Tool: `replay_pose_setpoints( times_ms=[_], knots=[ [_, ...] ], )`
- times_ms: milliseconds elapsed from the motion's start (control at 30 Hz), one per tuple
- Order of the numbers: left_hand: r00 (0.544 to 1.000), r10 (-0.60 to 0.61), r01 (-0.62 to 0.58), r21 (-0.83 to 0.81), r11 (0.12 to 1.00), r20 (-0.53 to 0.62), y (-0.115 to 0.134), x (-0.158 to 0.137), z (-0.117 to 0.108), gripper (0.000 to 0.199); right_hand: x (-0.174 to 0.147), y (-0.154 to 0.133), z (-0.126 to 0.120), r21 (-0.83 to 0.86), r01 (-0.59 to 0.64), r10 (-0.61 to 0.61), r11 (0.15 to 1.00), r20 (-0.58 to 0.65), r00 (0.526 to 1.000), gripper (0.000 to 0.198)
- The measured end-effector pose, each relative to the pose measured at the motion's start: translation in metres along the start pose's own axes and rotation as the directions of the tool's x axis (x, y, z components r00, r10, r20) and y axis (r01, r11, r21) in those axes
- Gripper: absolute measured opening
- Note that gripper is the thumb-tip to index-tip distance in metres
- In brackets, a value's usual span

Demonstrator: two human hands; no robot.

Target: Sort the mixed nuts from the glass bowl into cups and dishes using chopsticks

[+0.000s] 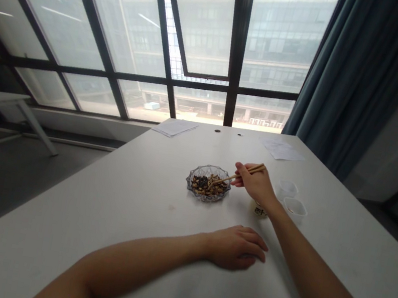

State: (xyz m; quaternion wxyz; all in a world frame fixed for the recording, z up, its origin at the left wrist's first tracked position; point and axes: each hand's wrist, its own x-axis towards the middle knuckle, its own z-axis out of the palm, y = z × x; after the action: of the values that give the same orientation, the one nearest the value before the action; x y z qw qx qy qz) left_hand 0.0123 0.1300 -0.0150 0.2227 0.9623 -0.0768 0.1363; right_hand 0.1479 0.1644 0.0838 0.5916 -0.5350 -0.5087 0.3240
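Chopsticks are grasped in the right hand, their tips lowered into a faceted glass bowl on the white table. Handling is judged to be in progress: many pieces are left in the bowl, while the amount already moved cannot be established. Dark pieces are gathered leftward, brown pieces rightward; whether any is pinched cannot be told. The left hand is rested palm-down, relaxed, with nothing seen held. Two clear tubs are placed to the right.
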Motion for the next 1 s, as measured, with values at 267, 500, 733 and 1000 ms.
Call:
replay_pose_setpoints(
  times_ms=[267,500,733,1000],
  knots=[
    [1.000,0.012,-0.012,0.015,1.000,-0.012,0.000,0.000,0.000,0.027,-0.001,0.010,0.005,-0.087,0.042,-0.044,0.995,-0.028,0.999,0.040],
    [1.000,0.006,-0.006,0.014,1.000,-0.005,-0.001,0.000,0.001,0.028,-0.002,0.012,0.005,-0.229,0.138,-0.163,0.964,-0.097,0.982,0.051],
    [1.000,0.011,-0.011,0.011,1.000,-0.005,0.000,0.001,-0.001,0.026,0.000,0.005,-0.002,-0.177,0.142,-0.169,0.974,-0.149,0.974,0.056],
    [1.000,-0.002,0.002,0.000,1.000,-0.001,0.001,0.000,-0.001,0.028,0.000,0.004,0.000,-0.123,0.100,-0.102,0.987,-0.008,0.995,0.051]
  ],
)
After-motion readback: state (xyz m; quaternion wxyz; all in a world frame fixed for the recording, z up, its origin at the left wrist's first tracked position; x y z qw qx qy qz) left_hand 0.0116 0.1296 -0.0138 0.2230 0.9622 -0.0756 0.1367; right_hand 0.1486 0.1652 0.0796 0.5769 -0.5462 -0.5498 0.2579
